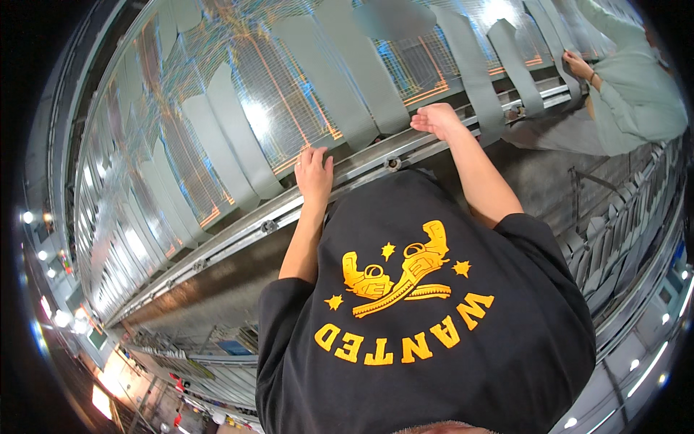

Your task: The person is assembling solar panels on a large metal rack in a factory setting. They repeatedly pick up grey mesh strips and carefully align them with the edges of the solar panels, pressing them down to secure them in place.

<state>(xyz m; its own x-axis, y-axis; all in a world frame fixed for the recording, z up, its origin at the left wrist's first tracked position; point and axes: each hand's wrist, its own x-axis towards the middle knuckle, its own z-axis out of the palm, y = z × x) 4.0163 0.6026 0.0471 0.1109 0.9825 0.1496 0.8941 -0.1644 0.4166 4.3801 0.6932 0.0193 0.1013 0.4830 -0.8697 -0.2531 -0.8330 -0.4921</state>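
My left hand rests at the near edge of a long printing table, its thumb apart from the fingers and nothing visible in it. Farther right, my right hand is held at the same edge, fingers stretched out and holding nothing. Between the two hands a wide grey-green cut fabric piece lies across the table, its lower end reaching the edge. Another grey-green piece lies left of my left hand, and a long strip lies right of my right hand. Glossy table surface with orange, blue and yellow lines shows between them.
A metal rail with clamps runs along the table's near side. At the upper right, a person in a pale green top has a hand at another strip. Another rack with grey pieces stands behind me at right.
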